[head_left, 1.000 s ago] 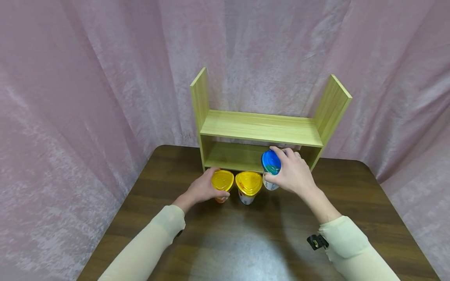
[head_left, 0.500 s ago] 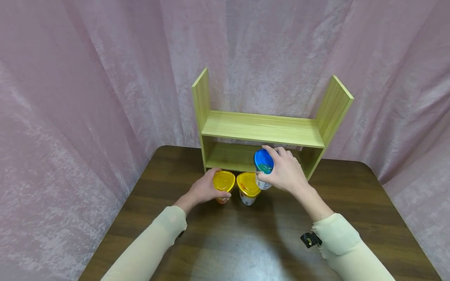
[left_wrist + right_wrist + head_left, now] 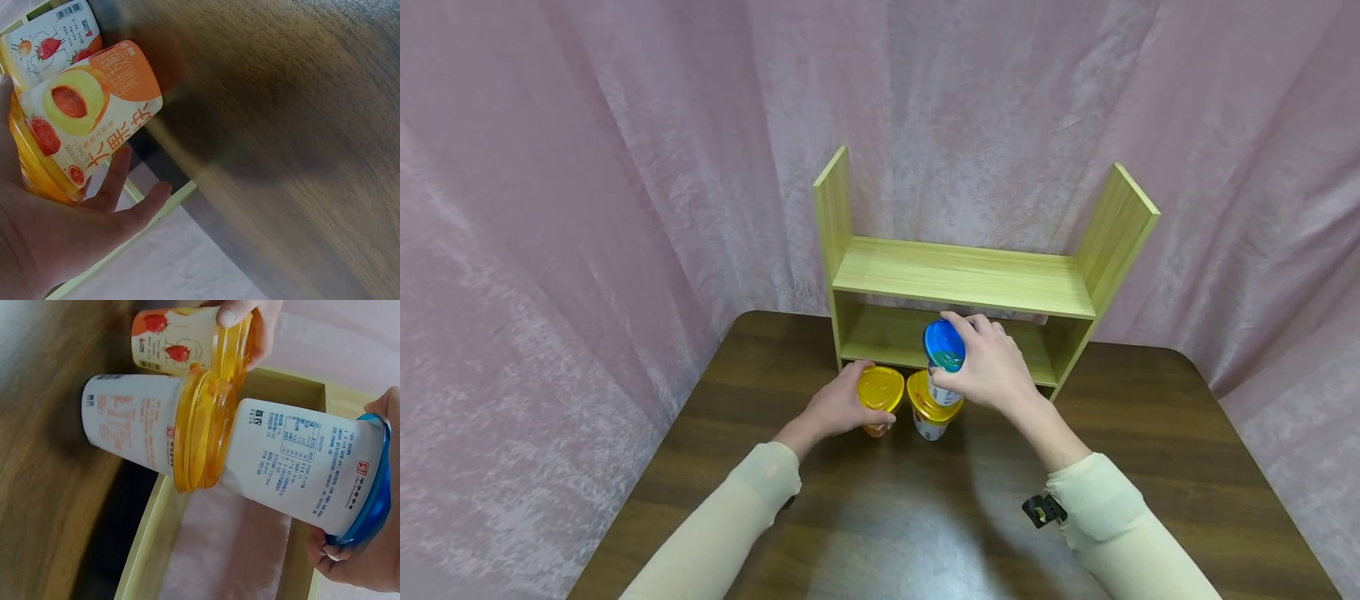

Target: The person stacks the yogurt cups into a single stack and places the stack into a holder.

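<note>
Three drink cups stand in front of a yellow-green wooden shelf (image 3: 962, 279). My left hand (image 3: 844, 403) grips the left yellow-lidded cup (image 3: 878, 390), whose peach label (image 3: 87, 119) shows in the left wrist view against my palm (image 3: 56, 237). My right hand (image 3: 992, 367) holds a white cup with a blue lid (image 3: 943, 345) by its top. That cup (image 3: 300, 465) hangs tilted with its base just over the yellow lid (image 3: 201, 432) of the middle cup (image 3: 931, 410). Whether base and lid touch I cannot tell.
The dark wooden table (image 3: 887, 517) ends in rounded far corners. Pink curtain (image 3: 587, 208) hangs close behind and on both sides. The shelf's upper board and lower bay (image 3: 887, 333) carry nothing.
My right hand has lifted the blue-lidded cup off the table and carried it left, from beside the middle cup to above its lid. The left hand has stayed on its cup.
</note>
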Tool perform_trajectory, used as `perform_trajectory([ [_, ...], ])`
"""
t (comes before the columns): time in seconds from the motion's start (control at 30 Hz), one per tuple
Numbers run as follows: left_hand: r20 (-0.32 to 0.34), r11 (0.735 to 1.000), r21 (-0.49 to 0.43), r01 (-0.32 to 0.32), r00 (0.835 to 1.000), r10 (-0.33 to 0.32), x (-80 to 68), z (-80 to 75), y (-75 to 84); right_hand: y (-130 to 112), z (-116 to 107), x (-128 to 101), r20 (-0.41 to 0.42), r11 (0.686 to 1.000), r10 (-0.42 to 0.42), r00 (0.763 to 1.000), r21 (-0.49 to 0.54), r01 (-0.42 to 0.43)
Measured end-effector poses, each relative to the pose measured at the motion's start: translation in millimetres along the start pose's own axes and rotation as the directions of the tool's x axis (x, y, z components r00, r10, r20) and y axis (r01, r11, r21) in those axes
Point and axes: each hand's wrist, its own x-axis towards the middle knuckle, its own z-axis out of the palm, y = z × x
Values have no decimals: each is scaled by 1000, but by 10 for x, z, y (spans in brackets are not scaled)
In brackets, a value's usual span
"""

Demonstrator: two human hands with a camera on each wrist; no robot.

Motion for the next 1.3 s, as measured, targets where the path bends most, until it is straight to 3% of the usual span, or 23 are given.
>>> perform_trajectory([
  [0.63, -2, 1000, 25, 4, 1000, -4, -11, -6, 17, -216, 101, 108, 27, 999, -24, 999, 36, 23],
  [1.3, 19, 998, -70, -6, 1000, 7, -20, -20, -20, -418, 236, 193, 61, 993, -96, 994, 73, 92],
])
